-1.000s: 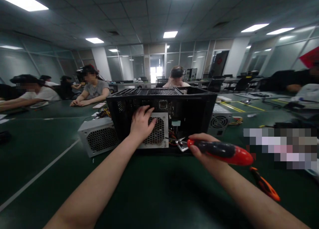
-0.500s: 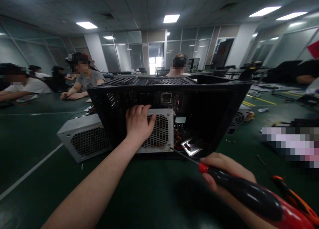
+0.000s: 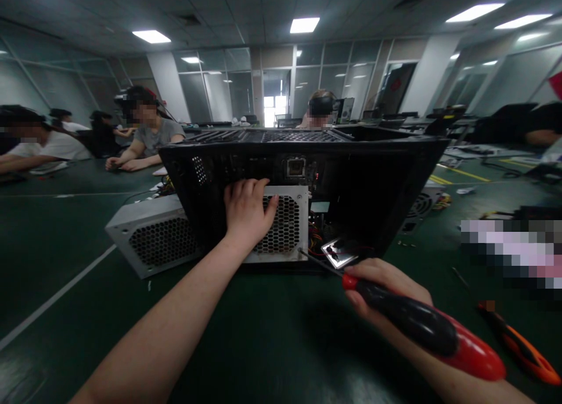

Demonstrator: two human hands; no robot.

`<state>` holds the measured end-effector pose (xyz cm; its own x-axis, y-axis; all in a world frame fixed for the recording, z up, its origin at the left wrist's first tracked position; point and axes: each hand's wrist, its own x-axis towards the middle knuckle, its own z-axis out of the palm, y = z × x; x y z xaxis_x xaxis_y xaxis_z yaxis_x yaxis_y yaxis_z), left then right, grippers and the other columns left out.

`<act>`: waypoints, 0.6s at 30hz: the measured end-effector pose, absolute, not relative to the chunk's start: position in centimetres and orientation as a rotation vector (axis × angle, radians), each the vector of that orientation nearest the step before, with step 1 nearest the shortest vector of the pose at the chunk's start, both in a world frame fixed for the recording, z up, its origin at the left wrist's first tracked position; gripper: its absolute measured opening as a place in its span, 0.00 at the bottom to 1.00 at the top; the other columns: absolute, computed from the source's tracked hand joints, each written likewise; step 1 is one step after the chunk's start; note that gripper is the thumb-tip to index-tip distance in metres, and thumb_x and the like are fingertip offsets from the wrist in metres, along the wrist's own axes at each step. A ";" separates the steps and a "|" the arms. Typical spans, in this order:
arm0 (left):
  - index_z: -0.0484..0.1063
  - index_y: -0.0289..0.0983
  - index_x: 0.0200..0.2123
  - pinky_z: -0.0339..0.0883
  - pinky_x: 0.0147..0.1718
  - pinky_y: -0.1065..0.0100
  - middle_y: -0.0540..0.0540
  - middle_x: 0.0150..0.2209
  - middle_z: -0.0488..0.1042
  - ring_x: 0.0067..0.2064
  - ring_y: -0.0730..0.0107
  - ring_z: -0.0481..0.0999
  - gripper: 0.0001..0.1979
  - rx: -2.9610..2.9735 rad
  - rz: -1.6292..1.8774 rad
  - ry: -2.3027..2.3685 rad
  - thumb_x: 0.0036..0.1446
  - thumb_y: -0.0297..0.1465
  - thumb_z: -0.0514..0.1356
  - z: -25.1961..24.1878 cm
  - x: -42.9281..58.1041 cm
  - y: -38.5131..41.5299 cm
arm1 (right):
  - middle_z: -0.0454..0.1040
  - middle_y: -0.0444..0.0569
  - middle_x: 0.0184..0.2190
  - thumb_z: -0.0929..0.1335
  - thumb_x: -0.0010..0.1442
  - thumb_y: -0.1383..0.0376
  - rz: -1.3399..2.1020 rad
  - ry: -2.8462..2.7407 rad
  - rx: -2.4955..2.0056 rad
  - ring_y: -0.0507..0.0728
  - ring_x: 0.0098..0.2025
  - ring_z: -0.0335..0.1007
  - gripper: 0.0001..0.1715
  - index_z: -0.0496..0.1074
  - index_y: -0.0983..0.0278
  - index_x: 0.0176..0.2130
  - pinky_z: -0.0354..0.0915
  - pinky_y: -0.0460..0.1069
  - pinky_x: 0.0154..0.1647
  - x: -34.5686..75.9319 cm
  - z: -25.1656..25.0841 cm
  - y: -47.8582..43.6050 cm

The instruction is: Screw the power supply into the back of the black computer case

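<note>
A grey power supply with a honeycomb grille stands at the near side of a black computer case. My left hand holds it, fingers at its upper edge and thumb against the grille. In my right hand is a red and black screwdriver, gripped by the handle. Its shaft points left, and the tip meets the lower right corner of the power supply, where a screw or hole is too small to make out. Coloured wires show beside that corner inside the case.
A second power supply leans by the case's left side; another unit with a fan sits behind its right side. An orange and black handled tool lies at right. Small screws are on the green table. Other people sit across.
The screwdriver's handle has shifted left and slightly up with my right hand, its tip staying at the power supply's corner. My left hand keeps its hold. The view has shifted slightly.
</note>
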<state>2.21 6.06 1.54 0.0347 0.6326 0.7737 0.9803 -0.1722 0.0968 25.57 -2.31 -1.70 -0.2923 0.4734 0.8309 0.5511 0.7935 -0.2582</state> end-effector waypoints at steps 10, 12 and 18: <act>0.67 0.38 0.49 0.53 0.52 0.51 0.42 0.46 0.71 0.50 0.54 0.64 0.21 -1.860 -0.972 -1.648 0.59 0.42 0.48 1.7 2.3 5.9 | 0.74 0.44 0.26 0.67 0.56 0.61 -0.146 -1.956 -0.726 0.51 0.27 0.72 0.06 0.69 0.60 0.35 0.68 0.44 0.26 25.6 -1.4 -2.3; 0.68 0.38 0.49 0.53 0.51 0.52 0.42 0.46 0.71 0.50 0.54 0.64 0.21 -1.857 -0.972 -1.642 0.59 0.42 0.48 1.7 2.2 5.9 | 0.73 0.43 0.26 0.67 0.56 0.61 -0.144 -1.959 -0.729 0.51 0.27 0.72 0.06 0.69 0.60 0.35 0.68 0.44 0.26 25.5 -1.5 -2.3; 0.67 0.38 0.50 0.53 0.51 0.53 0.42 0.46 0.71 0.50 0.54 0.64 0.21 -1.853 -0.974 -1.633 0.59 0.42 0.48 1.6 2.2 6.0 | 0.73 0.43 0.25 0.67 0.56 0.61 -0.148 -1.937 -0.732 0.50 0.26 0.72 0.06 0.69 0.60 0.35 0.68 0.43 0.25 25.3 -1.4 -2.3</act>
